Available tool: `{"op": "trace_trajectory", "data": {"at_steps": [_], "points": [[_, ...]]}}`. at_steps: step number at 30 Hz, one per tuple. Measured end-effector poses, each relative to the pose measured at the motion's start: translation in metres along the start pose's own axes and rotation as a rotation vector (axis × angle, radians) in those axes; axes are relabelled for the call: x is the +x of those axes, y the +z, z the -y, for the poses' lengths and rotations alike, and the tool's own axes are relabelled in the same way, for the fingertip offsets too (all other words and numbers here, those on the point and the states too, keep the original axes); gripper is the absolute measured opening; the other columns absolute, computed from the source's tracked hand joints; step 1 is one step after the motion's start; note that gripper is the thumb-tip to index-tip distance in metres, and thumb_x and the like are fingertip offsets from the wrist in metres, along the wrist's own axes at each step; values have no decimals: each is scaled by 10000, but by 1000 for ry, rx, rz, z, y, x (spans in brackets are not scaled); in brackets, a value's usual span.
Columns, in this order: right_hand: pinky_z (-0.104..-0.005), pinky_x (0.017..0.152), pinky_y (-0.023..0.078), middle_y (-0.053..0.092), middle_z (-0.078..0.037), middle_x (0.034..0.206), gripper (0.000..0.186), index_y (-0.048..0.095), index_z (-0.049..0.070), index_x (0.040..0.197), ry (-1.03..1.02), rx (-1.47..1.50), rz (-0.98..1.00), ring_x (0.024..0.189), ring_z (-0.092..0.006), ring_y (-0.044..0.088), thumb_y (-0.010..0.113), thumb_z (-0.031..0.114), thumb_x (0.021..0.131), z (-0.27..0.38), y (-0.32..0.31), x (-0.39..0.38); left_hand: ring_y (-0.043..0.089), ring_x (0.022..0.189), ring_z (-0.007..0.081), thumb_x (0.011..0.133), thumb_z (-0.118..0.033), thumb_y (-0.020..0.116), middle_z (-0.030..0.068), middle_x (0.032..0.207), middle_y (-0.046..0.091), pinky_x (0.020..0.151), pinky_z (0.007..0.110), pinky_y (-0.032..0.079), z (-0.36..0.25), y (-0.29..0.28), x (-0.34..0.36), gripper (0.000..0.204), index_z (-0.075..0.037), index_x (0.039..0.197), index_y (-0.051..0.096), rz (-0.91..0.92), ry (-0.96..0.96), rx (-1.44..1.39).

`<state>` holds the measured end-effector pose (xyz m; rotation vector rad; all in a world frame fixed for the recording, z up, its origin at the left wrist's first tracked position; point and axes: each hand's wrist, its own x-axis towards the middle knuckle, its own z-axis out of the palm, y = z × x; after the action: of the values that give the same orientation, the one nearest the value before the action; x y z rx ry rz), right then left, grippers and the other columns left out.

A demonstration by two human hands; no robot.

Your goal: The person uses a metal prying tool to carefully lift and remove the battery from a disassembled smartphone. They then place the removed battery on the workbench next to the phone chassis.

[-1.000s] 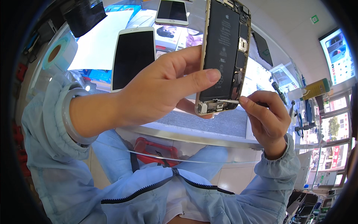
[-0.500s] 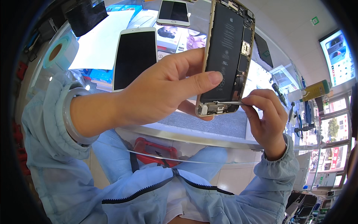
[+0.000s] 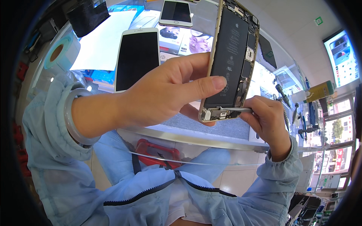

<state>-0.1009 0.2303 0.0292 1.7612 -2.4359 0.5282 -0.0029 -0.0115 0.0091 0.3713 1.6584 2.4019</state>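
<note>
My left hand (image 3: 173, 88) grips an opened smartphone (image 3: 246, 69) by its long left edge, thumb across the black battery (image 3: 229, 49) and fingers behind. The phone is tilted upright, with its circuit boards and metal parts bare. My right hand (image 3: 266, 115) pinches thin metal tweezers (image 3: 237, 109), whose tips touch the inside of the phone at its lower end, just below the battery. What the tips hold, if anything, is too small to tell. A white-framed phone screen (image 3: 137, 56) lies on the counter, left of the phone in my hand.
A smaller white phone (image 3: 176, 13) lies farther back. Beside it are printed boxes (image 3: 194, 41) and a white sheet (image 3: 103, 41). A tape roll (image 3: 60, 51) stands at the left. Screwdrivers (image 3: 283, 93) stand at the right, near a yellow box (image 3: 319, 91). The counter's front edge (image 3: 196, 140) runs before me.
The phone in my left hand has shifted slightly down and right. My right hand has moved a little lower with the tweezers, whose tips remain at the phone's lower end.
</note>
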Motion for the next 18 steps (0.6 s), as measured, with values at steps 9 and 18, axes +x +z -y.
{"op": "trace_trajectory", "data": {"at_steps": [9,18], "points": [[-280,581,444,609,-107,747,78,649,-7,878,86,276,-60,650,-209,583,681,32,818,-7,1,2,663,972,177,1001,-233,471,103,1177,603,749,340,615,0,-3,1,391,-49,1341,416,-29,1,-49],[-224,572,491,596,-69,807,187,605,5,833,140,447,-193,686,-130,600,755,-31,728,0,9,-1,661,981,180,1007,-229,453,110,1190,597,752,345,615,1,-3,1,390,-50,1350,402,-23,23,-92]]}}
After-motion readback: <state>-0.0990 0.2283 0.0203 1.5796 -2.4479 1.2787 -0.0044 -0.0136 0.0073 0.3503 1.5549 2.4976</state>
